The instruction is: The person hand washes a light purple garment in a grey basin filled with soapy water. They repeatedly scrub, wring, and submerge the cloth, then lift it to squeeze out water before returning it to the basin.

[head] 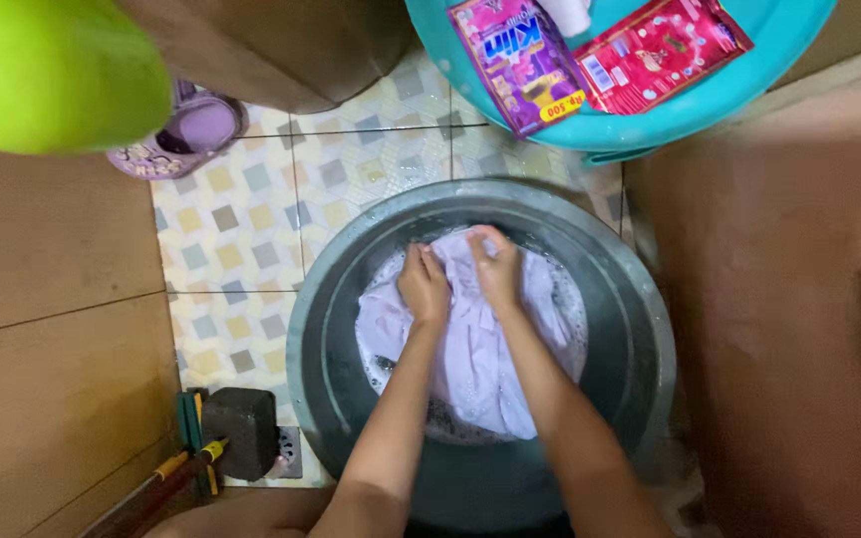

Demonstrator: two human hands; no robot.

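Two sachets (pixel 515 60), two basins (pixel 640 299)

Wet pale cloth (pixel 475 349), limp and wrinkled, bunched under left hand (pixel 424 286) and right hand (pixel 496 267). Around them a dull grey metal basin (pixel 640 339), matt, suds inside. Beyond the hands: smooth teal plastic tub (pixel 749 85), glossy foil sachets (pixel 590 55). Left of hands: glazed patterned floor tiles (pixel 241 219), glossy green plastic (pixel 47 70).

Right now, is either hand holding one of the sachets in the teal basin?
No: both the left hand and right hand grip the pale cloth in the grey basin.
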